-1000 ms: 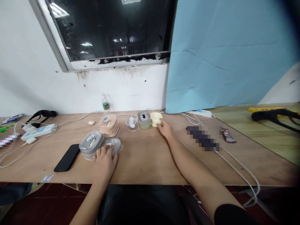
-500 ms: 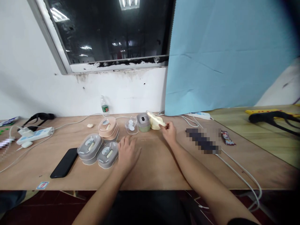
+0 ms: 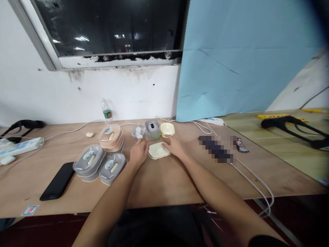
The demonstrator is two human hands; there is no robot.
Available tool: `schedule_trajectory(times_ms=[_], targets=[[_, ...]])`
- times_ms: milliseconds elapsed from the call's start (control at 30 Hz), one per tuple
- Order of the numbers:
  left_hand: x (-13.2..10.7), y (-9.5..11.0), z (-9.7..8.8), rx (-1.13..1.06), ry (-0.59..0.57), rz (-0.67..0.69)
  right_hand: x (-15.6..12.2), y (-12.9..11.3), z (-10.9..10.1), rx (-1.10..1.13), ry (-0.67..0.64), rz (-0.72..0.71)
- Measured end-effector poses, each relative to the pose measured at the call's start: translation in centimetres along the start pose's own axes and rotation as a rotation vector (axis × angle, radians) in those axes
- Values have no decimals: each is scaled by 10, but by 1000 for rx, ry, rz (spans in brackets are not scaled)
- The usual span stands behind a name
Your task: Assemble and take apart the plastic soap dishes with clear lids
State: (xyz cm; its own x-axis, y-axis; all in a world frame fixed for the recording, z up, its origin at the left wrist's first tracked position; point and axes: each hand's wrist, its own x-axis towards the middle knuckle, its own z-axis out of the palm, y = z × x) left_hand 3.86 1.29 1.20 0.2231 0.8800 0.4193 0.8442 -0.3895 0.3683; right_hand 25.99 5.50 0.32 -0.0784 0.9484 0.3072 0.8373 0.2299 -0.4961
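A cream lid (image 3: 156, 151) lies low over the table between my hands, appearing flat. My right hand (image 3: 175, 146) grips it by its right edge, thumb on top and fingers at the far side. At the lid's left edge is my left hand (image 3: 138, 152), palm down with fingers stretched forward, holding nothing I can see; whether it touches the lid I cannot tell. Behind the lid stands an uncovered pale yellow container (image 3: 167, 129). Beside that is a grey-topped green box (image 3: 152, 129). A clear plastic piece with white discs (image 3: 138, 132) sits beyond my left fingertips.
To the left are a stacked pink lunch box (image 3: 111, 136), a large grey lunch box (image 3: 89, 159) and a smaller grey one (image 3: 113, 168). A black phone (image 3: 58, 181) lies beside them. A bottle (image 3: 106, 111) stands by the wall. White cables (image 3: 254, 181) run along the right.
My right hand has brought the cream lid off the yellow container, down and toward me. My left hand has shifted forward to the lid's left edge. The camera view has tilted slightly.
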Motion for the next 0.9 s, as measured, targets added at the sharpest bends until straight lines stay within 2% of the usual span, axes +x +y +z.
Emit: schedule_trajectory(times_ms=[100, 167, 233, 300, 400, 500, 567, 633, 700, 767, 900], targets=[[1, 11, 11, 5, -160, 62, 16, -21, -3, -84, 44, -87], [1, 14, 18, 36, -252, 101, 29, -32, -6, -176, -21, -131], [0, 10, 20, 34, -287, 150, 42, -40, -7, -243, -79, -150], [-3, 4, 18, 0, -286, 197, 51, -45, -8, -246, -65, -150], [-7, -5, 11, -43, -301, 209, 53, -48, -12, -129, 96, -122], [-8, -5, 7, -123, -263, 100, 41, -42, -23, 82, 284, -113], [-6, -3, 6, -234, -145, 17, 28, -34, -31, 227, 336, -131], [-3, 0, 5, -366, -7, -33, 13, -24, -35, 346, 309, -145], [-1, 1, 4, -455, 72, -61, 0, -15, -35, 412, 236, -131], [-1, 1, 1, -452, 71, -103, -11, -8, -32, 423, 137, -104], [-1, 0, -2, -243, -58, -213, -18, 0, -20, 302, -123, -53]])
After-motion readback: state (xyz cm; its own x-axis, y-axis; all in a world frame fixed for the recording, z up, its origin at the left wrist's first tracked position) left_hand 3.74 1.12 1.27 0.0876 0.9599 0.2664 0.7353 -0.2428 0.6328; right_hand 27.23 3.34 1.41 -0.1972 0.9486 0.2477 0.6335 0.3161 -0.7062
